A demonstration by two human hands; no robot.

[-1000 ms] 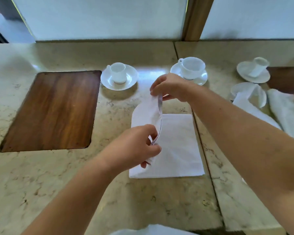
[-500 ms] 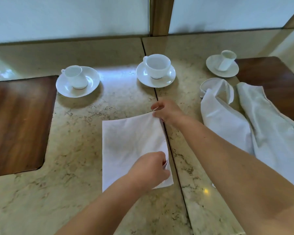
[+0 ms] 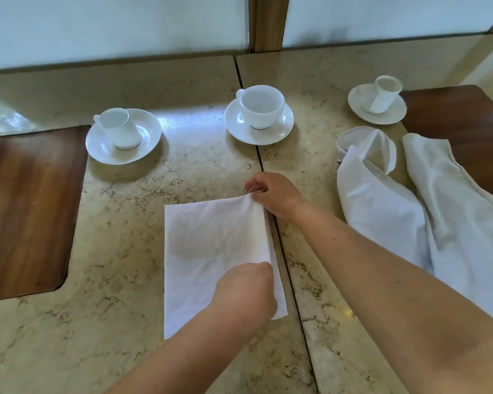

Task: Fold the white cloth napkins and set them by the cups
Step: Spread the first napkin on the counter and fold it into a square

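Observation:
A white cloth napkin (image 3: 208,251) lies folded into a tall rectangle on the marble table, its layered edges along the right side. My right hand (image 3: 273,196) pinches its far right corner. My left hand (image 3: 245,291) grips the near part of the same right edge. Behind it stand a left cup (image 3: 120,129) on a saucer and a wide middle cup (image 3: 261,106) on a saucer. A third cup (image 3: 386,93) stands at the far right. Two unfolded white napkins (image 3: 427,211) lie rumpled at the right.
A loose saucer (image 3: 346,139) is partly covered by the rumpled cloth. Dark wooden inlays (image 3: 26,206) sit in the table at the left and at the far right (image 3: 467,129). A seam runs between the marble slabs just right of the folded napkin.
The raised half of the napkin has been laid over, so it now lies flat as a narrower rectangle. Both hands came down to its right edge. The view shifted right.

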